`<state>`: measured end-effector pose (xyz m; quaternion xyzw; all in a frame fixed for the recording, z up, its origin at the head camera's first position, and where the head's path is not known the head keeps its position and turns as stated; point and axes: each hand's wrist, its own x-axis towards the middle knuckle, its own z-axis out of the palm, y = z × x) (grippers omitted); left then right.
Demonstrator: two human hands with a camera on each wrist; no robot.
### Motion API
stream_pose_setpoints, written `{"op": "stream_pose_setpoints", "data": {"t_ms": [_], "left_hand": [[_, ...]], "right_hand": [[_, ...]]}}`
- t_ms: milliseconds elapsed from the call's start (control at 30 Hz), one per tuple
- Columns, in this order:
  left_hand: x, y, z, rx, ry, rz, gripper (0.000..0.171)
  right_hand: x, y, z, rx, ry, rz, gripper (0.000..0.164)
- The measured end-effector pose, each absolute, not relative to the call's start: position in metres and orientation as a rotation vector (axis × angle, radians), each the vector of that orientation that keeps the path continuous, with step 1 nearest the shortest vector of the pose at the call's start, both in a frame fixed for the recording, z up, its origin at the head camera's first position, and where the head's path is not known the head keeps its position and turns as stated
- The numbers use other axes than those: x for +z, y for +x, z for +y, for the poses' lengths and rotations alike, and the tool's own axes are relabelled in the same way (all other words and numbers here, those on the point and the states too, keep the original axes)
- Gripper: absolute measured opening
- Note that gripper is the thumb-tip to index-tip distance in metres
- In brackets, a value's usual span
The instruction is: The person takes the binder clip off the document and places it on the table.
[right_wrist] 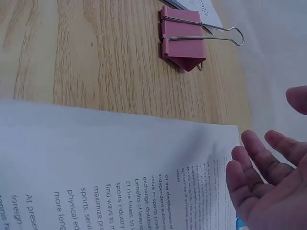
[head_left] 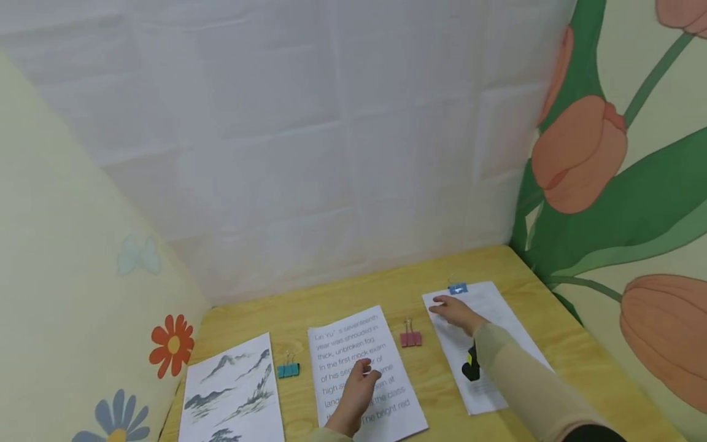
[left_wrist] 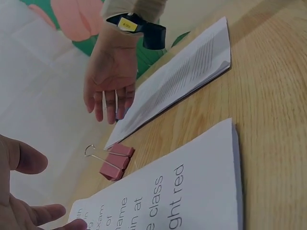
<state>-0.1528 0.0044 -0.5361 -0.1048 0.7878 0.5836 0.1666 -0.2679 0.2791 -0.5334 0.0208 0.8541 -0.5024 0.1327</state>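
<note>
My right hand (head_left: pixel 457 313) hovers over the far end of the right-hand paper stack (head_left: pixel 486 350), its fingers relaxed and holding nothing. A blue binder clip (head_left: pixel 458 288) sits at that stack's top edge, just beyond the fingers; in the right wrist view only a bit of it shows below the hand (right_wrist: pixel 268 182). My left hand (head_left: pixel 358 393) is above the middle stack (head_left: pixel 348 344) of large-print pages, fingers loosely bent with nothing in them. Between these two stacks a pink binder clip (head_left: pixel 410 337) stands on the table, its wire handles pointing to the back.
On the left lies a sheet with ink mountain drawings (head_left: pixel 232 393), and a teal binder clip (head_left: pixel 288 369) rests between it and the middle stack. The wooden table (head_left: pixel 254 313) meets a white cloth backdrop (head_left: pixel 276 153) behind and painted walls at both sides.
</note>
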Motion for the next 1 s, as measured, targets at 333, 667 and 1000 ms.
{"op": "stream_pose_setpoints", "data": {"t_ms": [333,667,1000], "left_hand": [[-0.538,-0.15,0.031,1.667,-0.205,2.212,0.051],[-0.537,-0.147,0.06,1.726,-0.091,2.168,0.048],[-0.548,-0.142,0.075,1.711,-0.087,2.056,0.047]], "right_hand": [[-0.531,-0.267,0.299,-1.389,0.044,2.608,0.053],[-0.536,-0.271,0.316,-1.392,0.129,2.624,0.054],[-0.545,-0.278,0.327,-1.284,0.044,2.834,0.054]]}}
